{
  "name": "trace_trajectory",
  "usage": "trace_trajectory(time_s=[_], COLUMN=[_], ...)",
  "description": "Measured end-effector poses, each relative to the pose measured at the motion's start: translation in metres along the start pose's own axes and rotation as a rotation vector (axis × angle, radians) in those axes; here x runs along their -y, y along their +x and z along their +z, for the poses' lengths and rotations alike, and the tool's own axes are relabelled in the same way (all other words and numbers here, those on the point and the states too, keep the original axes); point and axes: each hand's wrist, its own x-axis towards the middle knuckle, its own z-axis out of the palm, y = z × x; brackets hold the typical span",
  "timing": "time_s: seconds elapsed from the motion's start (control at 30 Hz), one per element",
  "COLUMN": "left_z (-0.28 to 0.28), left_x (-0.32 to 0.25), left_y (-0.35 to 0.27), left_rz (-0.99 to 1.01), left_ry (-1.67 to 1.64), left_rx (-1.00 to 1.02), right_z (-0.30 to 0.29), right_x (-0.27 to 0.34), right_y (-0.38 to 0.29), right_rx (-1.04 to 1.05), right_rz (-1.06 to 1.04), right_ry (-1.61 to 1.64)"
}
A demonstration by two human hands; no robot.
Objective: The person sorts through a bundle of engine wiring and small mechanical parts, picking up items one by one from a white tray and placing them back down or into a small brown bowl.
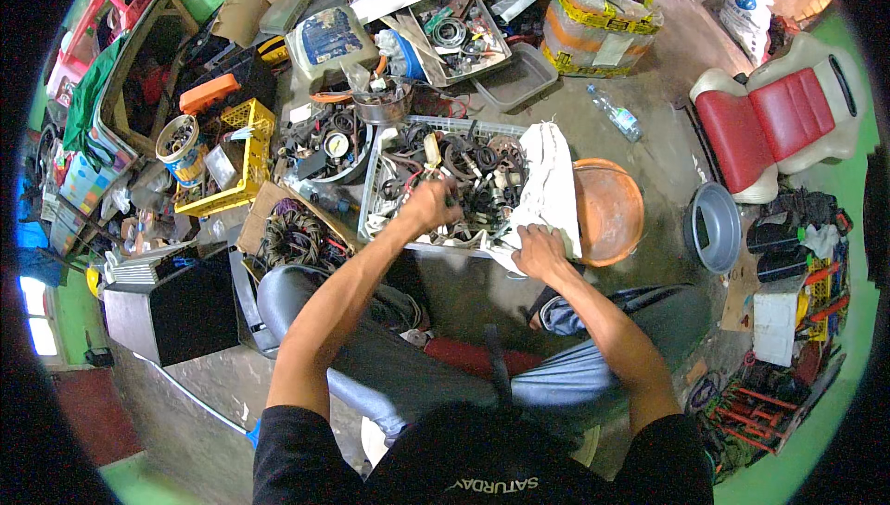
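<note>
A clear plastic crate (453, 249) sits on the floor before me, filled with mixed metal and rubber parts (480, 164). Above its near left part is my left hand (432, 207), fingers curled down and blurred; whether they hold a part cannot be seen. A white cloth sack (549, 178) drapes over the crate's right side, and a strip of it runs along the near edge. My right hand (541, 251) grips this cloth at the near right corner, fingers bent over it. An orange basin (608, 209) stands right beside the cloth.
To the left are a round tub of parts (358, 171), a cardboard box of cords (261, 216) and a yellow crate (259, 157). Behind stands a tray of small parts (497, 53). A plastic bottle (615, 114), grey basin (730, 227) and red seat (765, 119) are right.
</note>
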Motion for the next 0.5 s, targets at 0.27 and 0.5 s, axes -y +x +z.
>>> trace_trajectory(time_s=[0.27, 0.5], left_z=[-0.062, -0.077], left_x=[0.047, 0.009], left_y=[0.017, 0.022], left_rz=[-0.453, -0.245], left_ry=[-0.367, -0.788], left_rx=[-0.362, -0.244], right_z=[-0.005, -0.038], right_x=[0.003, 0.012], right_y=[0.009, 0.011], right_rx=[0.084, 0.002], right_rz=[-0.023, 0.034], right_ry=[-0.078, 0.178])
